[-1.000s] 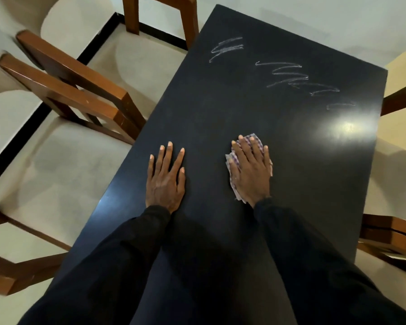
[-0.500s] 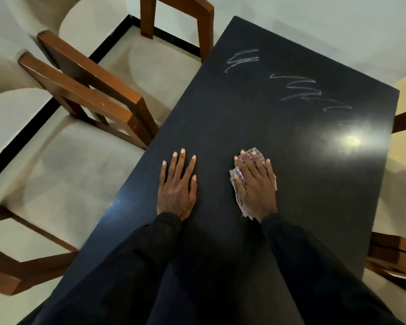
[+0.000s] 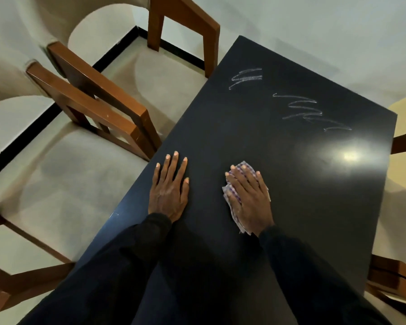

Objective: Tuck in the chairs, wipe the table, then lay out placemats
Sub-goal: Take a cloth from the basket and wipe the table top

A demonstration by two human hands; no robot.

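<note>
On the near tabletop [image 3: 291,195]: right hand [image 3: 249,198] flat, fingers close together, pressing the checked cloth [image 3: 230,200].
Left hand [image 3: 169,191]: spread flat, just left of it.
Change: cloth has barely advanced.
Chalk marks [image 3: 246,78]: far end, unwiped, so wiping likely continues.

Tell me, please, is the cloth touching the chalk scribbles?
Apart. The head view shows bare dark tabletop between the cloth and the nearest chalk scribbles.
</note>
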